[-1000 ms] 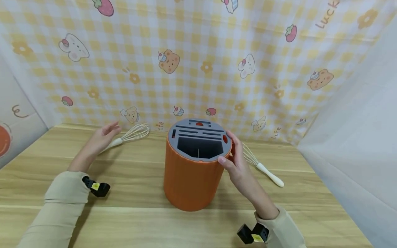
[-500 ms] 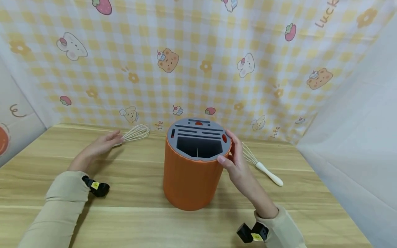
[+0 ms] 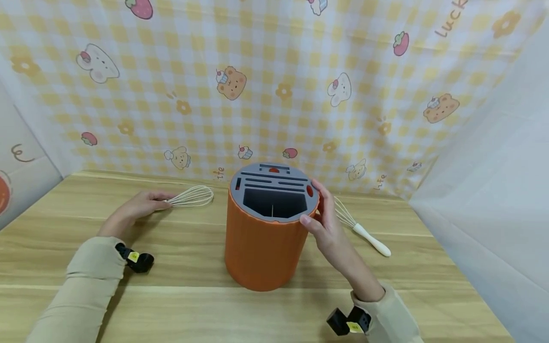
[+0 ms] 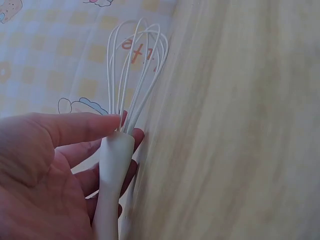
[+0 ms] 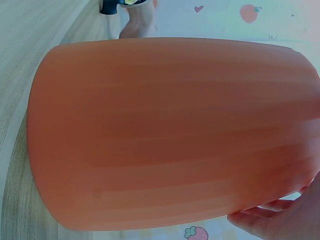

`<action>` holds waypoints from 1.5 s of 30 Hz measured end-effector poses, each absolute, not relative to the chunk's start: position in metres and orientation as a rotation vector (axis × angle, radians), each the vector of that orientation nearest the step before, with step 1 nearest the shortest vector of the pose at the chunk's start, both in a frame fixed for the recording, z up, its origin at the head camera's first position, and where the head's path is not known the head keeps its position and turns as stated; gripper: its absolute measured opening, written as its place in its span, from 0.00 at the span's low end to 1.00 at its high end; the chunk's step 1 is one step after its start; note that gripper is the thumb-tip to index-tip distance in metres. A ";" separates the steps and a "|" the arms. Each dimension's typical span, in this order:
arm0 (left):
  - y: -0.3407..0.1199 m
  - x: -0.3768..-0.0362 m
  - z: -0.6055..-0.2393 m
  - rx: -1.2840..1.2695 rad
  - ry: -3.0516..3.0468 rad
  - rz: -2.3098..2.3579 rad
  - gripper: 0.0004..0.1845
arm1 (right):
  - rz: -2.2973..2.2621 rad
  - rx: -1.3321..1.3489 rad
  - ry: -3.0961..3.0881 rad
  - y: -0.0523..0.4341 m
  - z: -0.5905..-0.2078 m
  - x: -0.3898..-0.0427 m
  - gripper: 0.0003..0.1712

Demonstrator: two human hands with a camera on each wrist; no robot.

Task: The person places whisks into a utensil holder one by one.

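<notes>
- The orange holder (image 3: 266,247) stands upright at the middle of the wooden table (image 3: 193,305); its grey slotted top (image 3: 274,190) has one large opening and several narrow slits.
- The right hand (image 3: 328,224) grips the holder at its upper rim, on the 3 o'clock side: the thumb lies against the near edge of the rim and the fingers curl over the grey top.
- In the right wrist view the holder's ribbed orange wall (image 5: 170,130) fills almost the whole frame, and only part of the hand (image 5: 285,220) shows at the lower corner.
- At about 10 o'clock from the holder, the left hand (image 3: 137,209) holds the white handle of a whisk (image 3: 193,196); its wire loops point toward the holder and stay a little apart from it.
- In the left wrist view the thumb and curled fingers (image 4: 75,150) close around the handle of this whisk (image 4: 117,160), and the wires spread toward the curtain.
- A second whisk (image 3: 364,231) lies on the table at about 3 o'clock from the holder, just behind the right hand, which hides part of its wires.
- Nothing stands between the left whisk and the holder; only bare table is there.
- A checked curtain (image 3: 274,95) with bears, rabbits and strawberries hangs behind the table at 12 o'clock, and a white sheet (image 3: 493,190) closes the side at 3 o'clock.
- Both beige sleeves (image 3: 86,276) carry a small black device at the wrist.
</notes>
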State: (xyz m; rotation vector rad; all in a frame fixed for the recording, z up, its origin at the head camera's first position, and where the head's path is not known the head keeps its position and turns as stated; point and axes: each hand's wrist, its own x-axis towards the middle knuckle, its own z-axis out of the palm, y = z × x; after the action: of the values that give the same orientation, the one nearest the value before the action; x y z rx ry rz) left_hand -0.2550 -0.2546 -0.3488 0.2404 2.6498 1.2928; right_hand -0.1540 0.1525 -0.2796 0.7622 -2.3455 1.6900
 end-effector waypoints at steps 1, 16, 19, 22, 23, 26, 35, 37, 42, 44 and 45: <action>-0.254 -0.255 -0.349 0.247 2.659 1.289 0.25 | 1.691 0.761 -2.347 0.152 -0.279 -0.154 0.39; -0.255 -0.255 -0.350 0.221 2.694 1.269 0.26 | 1.688 0.771 -2.335 0.151 -0.279 -0.154 0.39; -0.253 -0.254 -0.349 0.210 2.705 1.267 0.26 | 1.687 0.773 -2.335 0.151 -0.280 -0.154 0.39; -0.248 -0.254 -0.345 0.189 2.700 1.317 0.27 | 1.683 0.765 -2.341 0.151 -0.280 -0.154 0.40; -0.247 -0.254 -0.343 0.187 2.698 1.342 0.27 | 1.682 0.767 -2.341 0.151 -0.279 -0.154 0.40; -0.241 -0.252 -0.334 0.203 2.708 1.433 0.27 | 1.682 0.767 -2.347 0.152 -0.279 -0.154 0.40; -0.218 -0.239 -0.297 0.278 2.672 1.841 0.27 | 1.683 0.773 -2.340 0.152 -0.279 -0.154 0.39; -0.211 -0.235 -0.289 0.349 2.560 2.032 0.23 | 1.681 0.777 -2.334 0.152 -0.280 -0.154 0.39; -0.192 -0.220 -0.270 0.539 2.239 2.395 0.16 | 1.680 0.780 -2.329 0.152 -0.280 -0.155 0.40; -0.185 -0.212 -0.261 0.588 2.176 2.465 0.15 | 1.684 0.775 -2.330 0.152 -0.280 -0.155 0.40; -0.181 -0.208 -0.257 0.614 2.143 2.499 0.15 | 1.688 0.772 -2.332 0.152 -0.280 -0.155 0.40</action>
State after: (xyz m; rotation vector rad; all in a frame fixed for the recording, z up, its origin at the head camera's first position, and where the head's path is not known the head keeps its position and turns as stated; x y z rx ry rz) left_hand -0.2078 -0.1808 -0.2569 0.6139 2.1433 2.4990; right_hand -0.1548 0.1518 -0.2803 0.7716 -2.3319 1.6881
